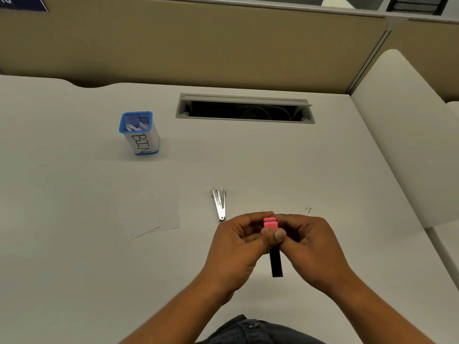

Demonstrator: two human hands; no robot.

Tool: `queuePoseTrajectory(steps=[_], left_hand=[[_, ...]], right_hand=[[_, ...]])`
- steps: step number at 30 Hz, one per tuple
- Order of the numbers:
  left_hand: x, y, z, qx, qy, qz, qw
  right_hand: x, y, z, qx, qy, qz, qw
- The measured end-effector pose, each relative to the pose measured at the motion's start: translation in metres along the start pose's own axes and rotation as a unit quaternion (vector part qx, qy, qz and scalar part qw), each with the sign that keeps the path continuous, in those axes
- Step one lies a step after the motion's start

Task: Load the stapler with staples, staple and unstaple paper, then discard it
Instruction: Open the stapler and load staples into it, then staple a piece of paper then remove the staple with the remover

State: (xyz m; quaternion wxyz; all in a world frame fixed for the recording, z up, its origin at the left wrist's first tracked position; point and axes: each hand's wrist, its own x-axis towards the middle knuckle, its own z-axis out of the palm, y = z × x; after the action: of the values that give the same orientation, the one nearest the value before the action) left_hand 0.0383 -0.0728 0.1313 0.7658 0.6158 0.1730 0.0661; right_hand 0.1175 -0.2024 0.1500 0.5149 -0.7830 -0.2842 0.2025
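Left hand: your left hand point(238, 242) is curled round the stapler point(275, 263) from the left side and grips it.
Right hand: your right hand point(310, 244) grips the same stapler from the right side, its fingers bent round the far end.
Stapler: it is held between both hands above the desk point(74, 244), close in front of your body. The pink end points away from you, and the black part hangs down toward you below the hands. One thumb lies across it just under the pink end.
Stapler state: you cannot tell from here if it is open or closed, because the fingers cover the middle.
Staple remover: the metal staple remover point(219, 203) lies on the desk just beyond your left hand, apart from it.
Staples: a small piece of staples point(308, 209) lies on the desk beyond your right hand.
Paper: two overlapping sheets of paper point(154, 217) lie flat to the left of the remover.
Bin: the blue container marked BIN point(140, 134) stands upright far left, well apart from the hands, with white pieces inside.
Desk opening: a long cable slot point(244, 109) is open at the back of the desk.
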Motion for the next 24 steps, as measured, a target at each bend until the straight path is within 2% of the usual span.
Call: queuePoseTrajectory(steps=[4,7,10,12,15,18,24], left_hand=[[0.001,-0.004,-0.009,0.018,-0.016,-0.008,1.000],[0.003,-0.006,-0.020,0.053,-0.016,-0.036,0.998],[0.002,-0.009,-0.043,0.157,-0.011,-0.046,0.986],[-0.001,-0.013,-0.067,0.226,0.020,-0.049,0.973],[-0.004,-0.028,-0.107,0.362,0.098,-0.026,0.927],[-0.002,-0.046,-0.149,0.482,0.165,-0.001,0.860],[0.004,-0.074,-0.209,0.588,0.181,0.002,0.788]], right_hand=[[0.002,0.003,0.005,0.062,0.004,0.048,0.997],[0.004,0.009,0.012,0.059,0.016,0.078,0.995],[0.007,0.012,0.019,0.065,0.046,0.106,0.991],[0.011,0.015,0.022,0.113,0.077,0.149,0.979],[0.017,0.026,0.023,0.182,0.123,0.240,0.946],[0.022,0.039,0.029,0.168,0.144,0.303,0.927],[0.023,0.051,0.054,0.099,0.131,0.348,0.923]])
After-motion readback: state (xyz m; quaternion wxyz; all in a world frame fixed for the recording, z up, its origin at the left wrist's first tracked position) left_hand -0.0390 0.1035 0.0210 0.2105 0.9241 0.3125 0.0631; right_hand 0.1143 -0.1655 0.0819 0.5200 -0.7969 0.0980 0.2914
